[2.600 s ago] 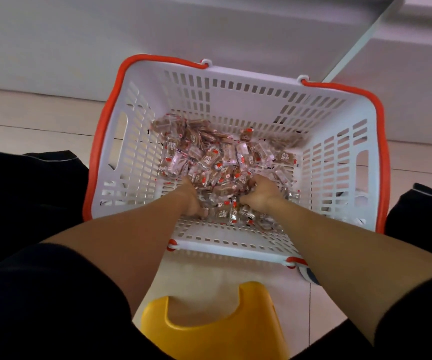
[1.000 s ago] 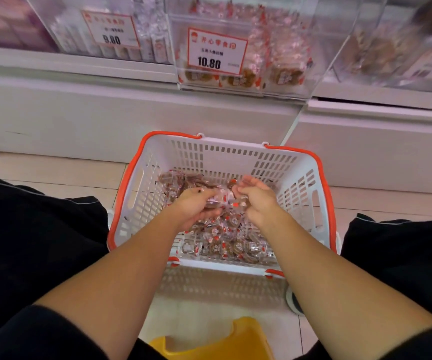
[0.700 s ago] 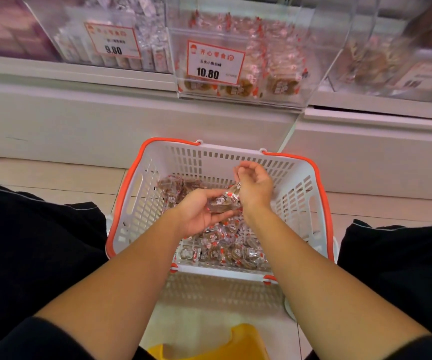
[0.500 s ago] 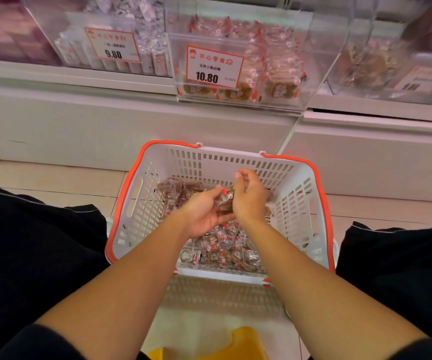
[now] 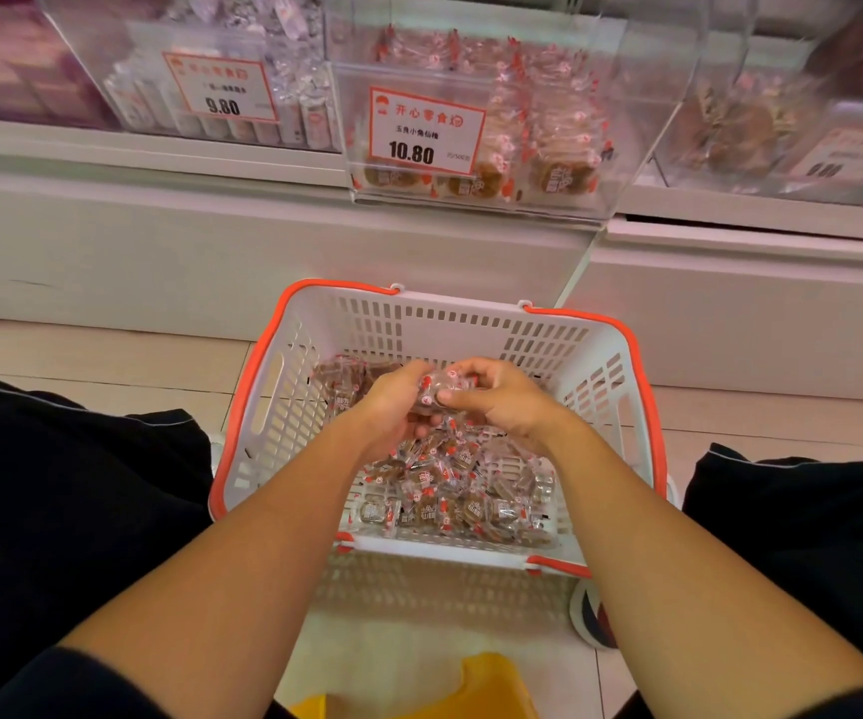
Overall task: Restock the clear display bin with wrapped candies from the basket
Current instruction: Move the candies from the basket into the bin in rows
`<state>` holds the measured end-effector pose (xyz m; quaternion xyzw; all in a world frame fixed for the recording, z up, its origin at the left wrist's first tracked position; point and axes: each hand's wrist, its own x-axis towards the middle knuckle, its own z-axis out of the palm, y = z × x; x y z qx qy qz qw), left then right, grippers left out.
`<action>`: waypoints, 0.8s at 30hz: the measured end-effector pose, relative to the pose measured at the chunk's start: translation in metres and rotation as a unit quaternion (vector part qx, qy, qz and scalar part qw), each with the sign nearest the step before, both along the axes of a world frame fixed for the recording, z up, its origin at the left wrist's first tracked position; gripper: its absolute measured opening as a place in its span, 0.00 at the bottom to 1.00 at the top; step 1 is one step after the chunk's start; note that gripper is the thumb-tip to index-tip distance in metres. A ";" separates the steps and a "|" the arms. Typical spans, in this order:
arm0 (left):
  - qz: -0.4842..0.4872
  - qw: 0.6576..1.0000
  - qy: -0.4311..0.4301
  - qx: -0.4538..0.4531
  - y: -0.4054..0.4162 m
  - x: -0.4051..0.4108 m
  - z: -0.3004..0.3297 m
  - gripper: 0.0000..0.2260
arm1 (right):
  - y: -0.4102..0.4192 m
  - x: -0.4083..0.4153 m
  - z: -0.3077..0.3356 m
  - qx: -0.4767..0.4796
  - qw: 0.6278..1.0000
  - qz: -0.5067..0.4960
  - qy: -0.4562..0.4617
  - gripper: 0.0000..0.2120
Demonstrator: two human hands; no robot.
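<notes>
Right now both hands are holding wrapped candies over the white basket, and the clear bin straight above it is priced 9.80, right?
Nearly. In the head view the clear bin above the basket is tagged 10.80; 9.80 is its left neighbour. The left hand and right hand do hold wrapped candies.

A clump of wrapped candies (image 5: pixel 437 389) is held betw. the left hand (image 5: pixel 393 407) & right hand (image 5: pixel 502 402), above the white basket (image 5: pixel 450 324) w/ orange rim. More candies (image 5: pixel 450 490) are seen in its bottom. The clear display bin (image 5: pixel 476 127), tagged 10.80, is seen on the shelf behind.
</notes>
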<state>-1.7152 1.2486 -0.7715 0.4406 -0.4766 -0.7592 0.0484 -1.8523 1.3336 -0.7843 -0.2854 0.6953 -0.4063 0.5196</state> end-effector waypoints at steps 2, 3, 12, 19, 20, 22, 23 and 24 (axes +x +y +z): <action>-0.019 0.999 0.019 0.016 -0.003 0.000 0.000 0.15 | 0.000 -0.004 0.002 -0.010 1.000 0.001 0.020 0.16; -0.036 0.998 0.034 0.028 -0.004 0.002 0.000 0.15 | 0.000 -0.006 0.003 -0.015 1.000 -0.002 0.025 0.15; 0.081 0.977 0.090 0.175 -0.017 0.013 -0.002 0.12 | 0.007 -0.023 0.010 -0.080 0.967 -0.163 -0.179 0.21; 0.138 0.988 0.062 0.018 -0.014 -0.006 0.000 0.09 | -0.006 0.007 0.014 -0.111 0.959 -0.188 -0.183 0.20; 0.160 0.983 0.079 0.035 -0.012 -0.008 0.003 0.09 | -0.008 0.010 0.013 -0.118 0.955 -0.210 -0.176 0.20; 0.186 0.977 0.087 0.051 -0.009 -0.011 0.007 0.11 | -0.010 0.013 0.011 -0.110 0.956 -0.236 -0.133 0.19; 0.188 0.977 0.086 0.045 -0.007 -0.012 0.008 0.14 | -0.011 0.013 0.011 -0.103 0.960 -0.238 -0.106 0.19; 0.183 0.979 0.084 0.036 -0.006 -0.013 0.009 0.18 | -0.011 0.015 0.012 -0.098 0.964 -0.233 -0.081 0.19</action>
